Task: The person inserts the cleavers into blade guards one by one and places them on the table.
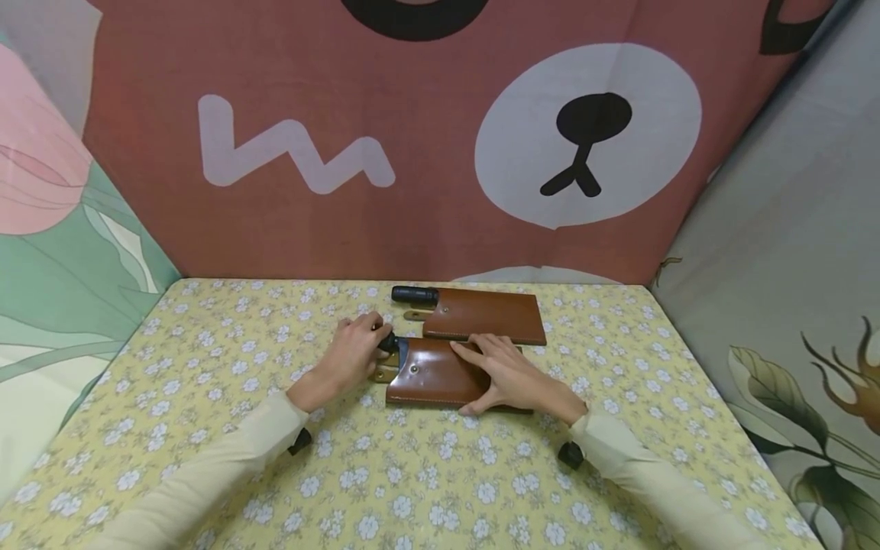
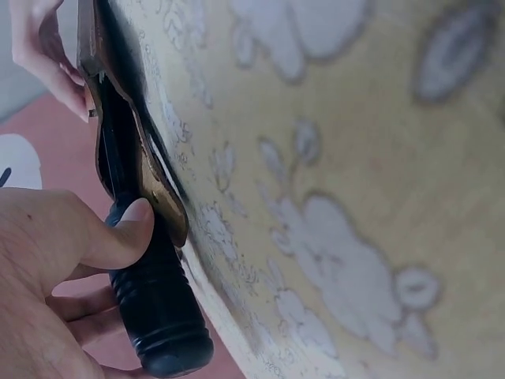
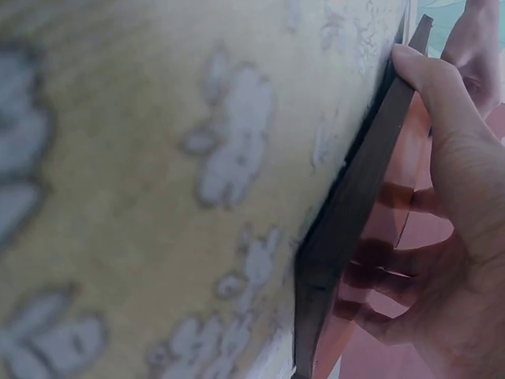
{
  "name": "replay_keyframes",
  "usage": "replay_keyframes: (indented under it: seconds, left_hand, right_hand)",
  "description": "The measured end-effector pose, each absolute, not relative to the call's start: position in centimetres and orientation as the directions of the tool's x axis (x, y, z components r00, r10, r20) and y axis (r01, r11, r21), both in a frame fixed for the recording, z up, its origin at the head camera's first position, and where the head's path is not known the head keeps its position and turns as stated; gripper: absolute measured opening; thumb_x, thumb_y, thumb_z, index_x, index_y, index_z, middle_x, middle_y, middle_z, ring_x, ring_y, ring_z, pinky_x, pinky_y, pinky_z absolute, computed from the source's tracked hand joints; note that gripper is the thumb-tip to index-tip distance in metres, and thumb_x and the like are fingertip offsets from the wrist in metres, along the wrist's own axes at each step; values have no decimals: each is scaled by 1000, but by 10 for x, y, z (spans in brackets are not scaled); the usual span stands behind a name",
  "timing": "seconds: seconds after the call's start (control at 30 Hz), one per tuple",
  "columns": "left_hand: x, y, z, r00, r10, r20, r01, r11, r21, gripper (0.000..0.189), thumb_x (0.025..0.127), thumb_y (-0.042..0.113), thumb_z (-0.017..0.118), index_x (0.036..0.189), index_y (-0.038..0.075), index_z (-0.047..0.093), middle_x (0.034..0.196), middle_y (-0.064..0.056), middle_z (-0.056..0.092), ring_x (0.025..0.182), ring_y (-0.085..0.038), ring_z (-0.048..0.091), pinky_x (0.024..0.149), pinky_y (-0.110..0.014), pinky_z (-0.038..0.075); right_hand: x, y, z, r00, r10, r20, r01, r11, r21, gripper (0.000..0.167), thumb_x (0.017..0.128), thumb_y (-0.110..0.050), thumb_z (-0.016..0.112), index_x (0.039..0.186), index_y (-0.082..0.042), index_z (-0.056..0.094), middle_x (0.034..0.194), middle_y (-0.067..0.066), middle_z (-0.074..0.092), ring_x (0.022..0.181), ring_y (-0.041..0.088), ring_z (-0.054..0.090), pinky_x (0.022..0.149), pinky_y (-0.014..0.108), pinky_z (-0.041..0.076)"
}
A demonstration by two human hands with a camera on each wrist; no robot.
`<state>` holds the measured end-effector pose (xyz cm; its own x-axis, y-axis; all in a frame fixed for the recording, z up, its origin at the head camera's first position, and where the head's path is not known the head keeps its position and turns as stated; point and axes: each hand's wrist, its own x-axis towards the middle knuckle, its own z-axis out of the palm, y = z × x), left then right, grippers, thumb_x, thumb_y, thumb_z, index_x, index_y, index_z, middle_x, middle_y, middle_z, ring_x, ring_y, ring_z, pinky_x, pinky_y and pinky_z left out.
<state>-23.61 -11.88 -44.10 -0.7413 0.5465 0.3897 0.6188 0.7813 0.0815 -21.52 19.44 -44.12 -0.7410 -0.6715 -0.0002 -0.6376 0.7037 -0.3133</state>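
Observation:
In the head view a brown leather sheath (image 1: 440,374) lies flat on the table, a cleaver inside it. The cleaver's black ribbed handle (image 2: 162,308) sticks out of the sheath's left end. My left hand (image 1: 356,350) grips this handle, thumb near where it enters the sheath. Most of the blade is hidden in the leather. My right hand (image 1: 509,374) holds the sheath across its right part, its thumb (image 3: 430,67) at the near edge and the fingers reaching over toward the far edge. A tan strap (image 1: 385,374) shows at the sheath's mouth.
Just behind lies a second brown sheath (image 1: 488,315), with a black handle (image 1: 414,295) and a strap at its left end. A yellow flowered cloth (image 1: 426,489) covers the table. Printed curtains (image 1: 426,229) stand at the back and on both sides.

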Motion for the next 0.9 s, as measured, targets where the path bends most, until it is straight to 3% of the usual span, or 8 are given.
replay_keyframes:
  seconds: [0.37, 0.9]
  left_hand:
    - [-237, -118, -443, -751, 540, 381, 612, 786, 92, 30, 86, 14, 87, 110, 3, 73, 109, -15, 66, 100, -33, 67, 80, -55, 55]
    - [-239, -123, -439, -772, 556, 309, 613, 779, 130, 42, 88, 21, 86, 124, 2, 73, 115, -15, 68, 101, -33, 67, 82, -56, 54]
  right_hand:
    - [-221, 192, -442, -746, -666, -25, -622, 709, -332, 115, 77, -64, 86, 165, -13, 33, 164, 25, 36, 152, 45, 33, 119, 74, 21]
    - [-213, 196, -439, -749, -661, -42, -627, 728, -279, 113, 80, -69, 80, 167, -17, 30, 166, 23, 32, 153, 46, 32, 120, 73, 23]
